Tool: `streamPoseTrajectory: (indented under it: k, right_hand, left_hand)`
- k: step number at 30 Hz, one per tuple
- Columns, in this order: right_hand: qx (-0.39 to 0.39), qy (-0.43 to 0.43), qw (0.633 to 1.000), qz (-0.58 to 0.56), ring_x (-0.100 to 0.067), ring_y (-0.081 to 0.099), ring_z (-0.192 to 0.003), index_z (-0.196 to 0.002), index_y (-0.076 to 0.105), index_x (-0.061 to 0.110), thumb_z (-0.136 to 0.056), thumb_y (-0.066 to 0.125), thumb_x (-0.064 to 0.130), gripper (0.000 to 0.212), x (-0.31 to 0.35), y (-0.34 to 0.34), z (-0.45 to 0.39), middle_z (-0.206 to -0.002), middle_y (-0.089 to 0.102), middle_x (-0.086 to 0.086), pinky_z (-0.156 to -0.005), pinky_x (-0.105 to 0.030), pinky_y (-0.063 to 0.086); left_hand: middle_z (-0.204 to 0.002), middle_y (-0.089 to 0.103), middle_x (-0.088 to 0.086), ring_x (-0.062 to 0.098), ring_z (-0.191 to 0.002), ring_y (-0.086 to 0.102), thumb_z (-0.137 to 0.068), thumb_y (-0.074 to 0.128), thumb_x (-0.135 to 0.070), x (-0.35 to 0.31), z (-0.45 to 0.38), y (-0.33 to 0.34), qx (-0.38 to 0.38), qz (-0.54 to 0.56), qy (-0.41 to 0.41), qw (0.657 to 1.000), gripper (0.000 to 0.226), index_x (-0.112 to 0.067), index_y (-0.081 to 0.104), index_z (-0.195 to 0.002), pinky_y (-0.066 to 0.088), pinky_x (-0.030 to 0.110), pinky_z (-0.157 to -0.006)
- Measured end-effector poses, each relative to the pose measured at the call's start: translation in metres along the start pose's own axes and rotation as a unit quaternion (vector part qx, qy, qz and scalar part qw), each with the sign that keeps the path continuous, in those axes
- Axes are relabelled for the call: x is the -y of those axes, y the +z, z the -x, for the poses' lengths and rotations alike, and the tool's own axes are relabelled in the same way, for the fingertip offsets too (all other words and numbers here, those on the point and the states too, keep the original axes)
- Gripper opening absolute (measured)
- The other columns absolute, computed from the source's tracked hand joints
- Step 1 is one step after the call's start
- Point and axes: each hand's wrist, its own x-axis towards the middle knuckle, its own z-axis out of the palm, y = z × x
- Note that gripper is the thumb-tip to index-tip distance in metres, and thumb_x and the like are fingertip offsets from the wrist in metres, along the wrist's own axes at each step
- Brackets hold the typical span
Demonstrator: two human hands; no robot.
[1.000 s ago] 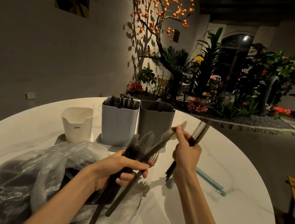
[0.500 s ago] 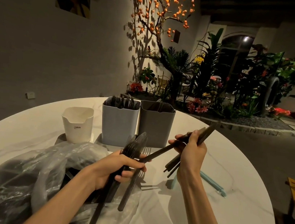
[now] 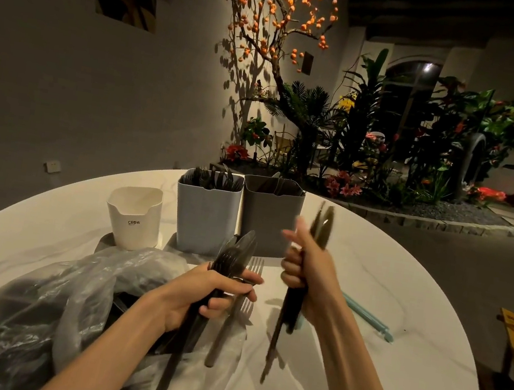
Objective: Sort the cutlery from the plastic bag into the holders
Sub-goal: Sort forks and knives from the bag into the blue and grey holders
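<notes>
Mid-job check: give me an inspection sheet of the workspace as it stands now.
Surface: round white marbled table.
Job's things: crumpled plastic bag at near left; blue-grey holder with forks; dark grey holder beside it; white holder to their left.
Clutter: light blue stick on the table.
Grippers: left hand grips a cutlery bundle; right hand grips dark, blurred pieces.
Cables: nothing seen.
Surroundings: plants, orange-fruited tree.

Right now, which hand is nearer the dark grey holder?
The right hand. It is raised just in front of the dark grey holder, at its right edge, gripping dark cutlery. The left hand sits lower and further left, holding its own bundle above the plastic bag.
</notes>
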Motion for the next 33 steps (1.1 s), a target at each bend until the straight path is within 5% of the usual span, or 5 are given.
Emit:
streamPoseTrajectory:
  k: [4, 13, 22, 26, 33]
  right_hand:
    - [0.102, 0.054, 0.970, 0.212, -0.008, 0.030, -0.044, -0.060, 0.068, 0.020, -0.086, 0.076, 0.041, 0.034, -0.013, 0.014, 0.007, -0.053, 0.039, 0.004, -0.046, -0.022, 0.025]
    - [-0.014, 0.038, 0.997, 0.060, -0.008, 0.029, -0.043, -0.070, 0.062, 0.013, -0.092, 0.072, 0.020, 0.025, -0.012, 0.008, 0.002, -0.051, 0.036, 0.002, -0.042, -0.019, 0.028]
    - [-0.082, -0.012, 0.996, 0.010, -0.005, 0.033, -0.042, -0.113, 0.066, -0.003, -0.096, 0.067, 0.026, 0.034, -0.018, 0.003, -0.009, -0.079, 0.048, -0.015, -0.039, -0.016, 0.033]
    - [-0.026, -0.021, 0.996, 0.087, -0.005, 0.036, -0.045, -0.099, 0.073, 0.004, -0.094, 0.068, 0.036, 0.032, -0.020, 0.006, -0.006, -0.078, 0.050, -0.014, -0.042, -0.017, 0.033]
    - [-0.209, -0.099, 0.971, -0.055, -0.005, 0.031, -0.043, -0.088, 0.062, 0.009, -0.102, 0.056, 0.029, 0.025, 0.003, -0.014, -0.009, -0.060, 0.039, 0.001, -0.038, -0.018, 0.026]
  left_hand:
    - [-0.057, 0.046, 0.005, 0.007, -0.040, 0.037, -0.089, 0.074, -0.017, 0.000, 0.001, -0.002, 0.018, -0.070, -0.009, 0.997, 0.022, 0.002, 0.072, -0.098, 0.032, 0.016, -0.040]
    - [-0.097, 0.067, 0.014, 0.005, -0.044, 0.045, -0.094, 0.069, -0.026, -0.002, 0.005, 0.002, 0.033, -0.049, 0.015, 0.998, 0.034, -0.003, 0.072, -0.118, 0.040, 0.015, -0.042]
    - [-0.091, 0.069, 0.006, 0.006, -0.043, 0.043, -0.097, 0.062, -0.030, -0.004, 0.007, 0.004, 0.017, -0.063, 0.027, 0.997, 0.032, -0.008, 0.075, -0.116, 0.037, 0.013, -0.039]
    - [-0.092, 0.069, 0.006, 0.006, -0.043, 0.044, -0.096, 0.064, -0.031, -0.005, 0.008, 0.005, 0.027, -0.081, 0.015, 0.996, 0.032, -0.009, 0.075, -0.116, 0.037, 0.013, -0.040]
    - [-0.096, 0.074, 0.008, 0.008, -0.051, 0.049, -0.093, 0.068, -0.025, -0.005, 0.006, 0.001, -0.038, -0.062, 0.022, 0.997, 0.032, 0.001, 0.072, -0.111, 0.039, 0.014, -0.042]
